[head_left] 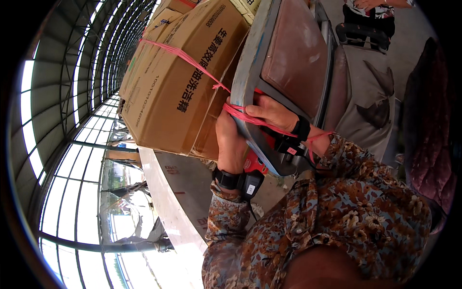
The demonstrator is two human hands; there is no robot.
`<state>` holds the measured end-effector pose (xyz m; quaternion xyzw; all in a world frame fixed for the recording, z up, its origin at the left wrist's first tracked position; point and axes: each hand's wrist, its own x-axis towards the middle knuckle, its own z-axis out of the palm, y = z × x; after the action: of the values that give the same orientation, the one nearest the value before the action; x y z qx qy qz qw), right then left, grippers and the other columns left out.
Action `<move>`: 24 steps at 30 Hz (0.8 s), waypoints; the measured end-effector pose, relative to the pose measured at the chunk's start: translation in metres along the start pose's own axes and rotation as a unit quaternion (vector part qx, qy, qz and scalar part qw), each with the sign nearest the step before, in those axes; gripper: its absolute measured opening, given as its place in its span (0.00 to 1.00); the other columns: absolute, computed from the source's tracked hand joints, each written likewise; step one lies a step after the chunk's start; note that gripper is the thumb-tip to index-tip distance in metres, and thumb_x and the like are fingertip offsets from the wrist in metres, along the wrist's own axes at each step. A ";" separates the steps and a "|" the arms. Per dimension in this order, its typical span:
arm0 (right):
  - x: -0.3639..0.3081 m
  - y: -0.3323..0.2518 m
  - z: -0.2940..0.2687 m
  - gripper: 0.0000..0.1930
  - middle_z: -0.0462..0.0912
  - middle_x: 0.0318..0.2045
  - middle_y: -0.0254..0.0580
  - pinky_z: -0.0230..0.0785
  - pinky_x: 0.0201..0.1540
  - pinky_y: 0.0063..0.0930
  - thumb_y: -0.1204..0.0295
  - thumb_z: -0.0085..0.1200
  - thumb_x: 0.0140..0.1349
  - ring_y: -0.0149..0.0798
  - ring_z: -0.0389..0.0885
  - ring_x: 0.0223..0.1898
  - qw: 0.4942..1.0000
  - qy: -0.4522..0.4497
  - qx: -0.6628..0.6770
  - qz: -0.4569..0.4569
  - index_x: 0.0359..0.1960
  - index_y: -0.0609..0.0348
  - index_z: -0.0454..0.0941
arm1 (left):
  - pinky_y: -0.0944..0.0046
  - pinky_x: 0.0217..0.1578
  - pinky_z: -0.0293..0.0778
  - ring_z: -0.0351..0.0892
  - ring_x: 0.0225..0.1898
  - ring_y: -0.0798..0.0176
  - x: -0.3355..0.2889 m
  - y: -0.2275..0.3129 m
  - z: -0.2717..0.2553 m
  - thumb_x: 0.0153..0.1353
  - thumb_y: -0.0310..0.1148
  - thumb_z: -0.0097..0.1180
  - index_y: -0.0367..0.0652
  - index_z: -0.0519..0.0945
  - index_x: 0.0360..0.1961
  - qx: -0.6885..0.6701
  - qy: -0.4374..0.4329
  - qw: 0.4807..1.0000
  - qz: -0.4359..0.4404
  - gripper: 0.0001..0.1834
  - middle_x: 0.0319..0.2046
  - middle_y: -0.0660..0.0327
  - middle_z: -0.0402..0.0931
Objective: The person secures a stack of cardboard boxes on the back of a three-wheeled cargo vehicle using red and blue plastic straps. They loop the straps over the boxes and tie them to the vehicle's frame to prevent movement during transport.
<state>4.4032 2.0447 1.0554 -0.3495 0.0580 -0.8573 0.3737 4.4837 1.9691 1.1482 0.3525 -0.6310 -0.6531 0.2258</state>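
Note:
Pink plastic string (185, 58) stretches across a large brown cardboard box (178, 82) to the rim of a grey frame (248, 58) with a brownish panel. At that rim, my left hand (230, 142) is closed around the string, its fingertips partly hidden behind the edge. Close beside it, my right hand (274, 114) is closed on the same string, thumb over the rim. A loose length of string trails past my right wrist onto the forearm. Both wrists wear black straps with small boxes. Something red shows below my hands, inside the frame.
More cartons (168, 14) are stacked behind the box. To the right are a grey cover (370, 91), a black handle bar (363, 33) and a dark purple padded cloth (428, 130). Another person's hand (368, 4) shows at top right. A pale ledge (168, 202) runs at lower left.

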 end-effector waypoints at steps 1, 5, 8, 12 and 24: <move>-0.001 0.001 -0.001 0.21 0.74 0.50 0.35 0.62 0.57 0.28 0.63 0.54 0.67 0.30 0.71 0.51 1.000 0.000 -0.007 0.005 0.56 0.63 0.69 | 0.63 0.36 0.75 0.78 0.35 0.65 0.002 -0.003 -0.006 0.69 0.37 0.47 0.37 0.76 0.42 0.007 -0.017 1.000 -0.006 0.14 0.34 0.61 0.77; -0.001 -0.003 -0.008 0.24 0.73 0.53 0.39 0.61 0.60 0.29 0.61 0.53 0.67 0.32 0.71 0.55 0.998 -0.016 -0.068 -0.007 0.59 0.64 0.66 | 0.63 0.35 0.77 0.78 0.34 0.65 0.005 -0.004 -0.009 0.68 0.36 0.48 0.38 0.76 0.43 0.000 -0.106 0.994 -0.027 0.12 0.35 0.61 0.78; 0.002 -0.010 -0.011 0.21 0.75 0.47 0.35 0.63 0.55 0.26 0.58 0.50 0.69 0.29 0.71 0.49 0.989 -0.024 -0.144 -0.010 0.53 0.63 0.71 | 0.61 0.37 0.78 0.79 0.35 0.64 0.017 -0.002 -0.015 0.68 0.35 0.48 0.38 0.76 0.44 -0.018 -0.143 0.987 -0.065 0.12 0.36 0.60 0.78; 0.004 -0.002 -0.017 0.23 0.75 0.46 0.35 0.64 0.53 0.26 0.54 0.46 0.71 0.27 0.71 0.48 0.984 -0.030 -0.178 0.004 0.52 0.64 0.72 | 0.59 0.40 0.78 0.79 0.37 0.61 0.024 -0.002 -0.019 0.69 0.36 0.45 0.37 0.76 0.45 -0.043 -0.151 0.981 -0.110 0.13 0.38 0.58 0.78; 0.002 0.024 -0.022 0.23 0.78 0.44 0.36 0.66 0.53 0.27 0.54 0.43 0.72 0.30 0.73 0.46 0.959 -0.004 -0.278 -0.046 0.52 0.63 0.74 | 0.59 0.43 0.75 0.77 0.39 0.61 -0.024 -0.008 -0.029 0.73 0.47 0.39 0.36 0.74 0.51 -0.045 -0.126 0.990 -0.032 0.23 0.41 0.56 0.78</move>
<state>4.4021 2.0225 1.0313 -0.4452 0.2762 -0.8224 0.2218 4.5221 1.9677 1.1462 0.2765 -0.6133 -0.7267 0.1388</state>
